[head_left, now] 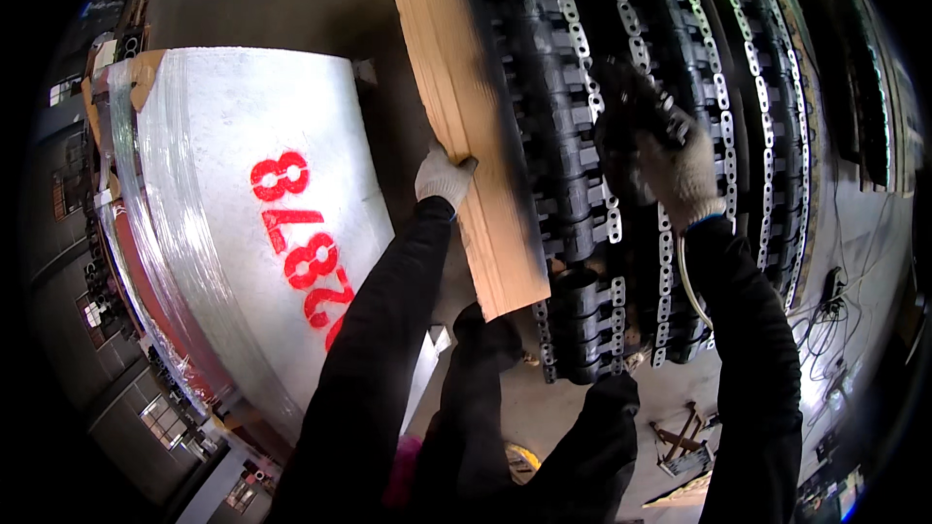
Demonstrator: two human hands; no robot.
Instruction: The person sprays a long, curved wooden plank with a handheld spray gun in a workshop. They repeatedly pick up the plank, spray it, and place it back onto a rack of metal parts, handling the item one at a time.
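My left hand (pixel 445 178), in a pale knit glove, is closed on the left edge of a long brown cardboard sheet (pixel 466 126). The sheet's right edge is blackened, and it lies along the left side of the track chains. My right hand (pixel 684 170), gloved too, is wrapped round a dark spray gun (pixel 652 107) with metal fittings, held over the chains. Its front end is dark and hard to make out. A pale hose (pixel 687 281) hangs down beside my right wrist. Beneath the gun run black track chains (pixel 563 126) with bare silver links along their sides.
To the left stands a large pale panel (pixel 252 126) with red stencilled marks, partly wrapped in clear film (pixel 180 175). Dark cables (pixel 830 311) lie on the floor at the right. A small brown frame (pixel 684 442) lies near my legs at the lower right.
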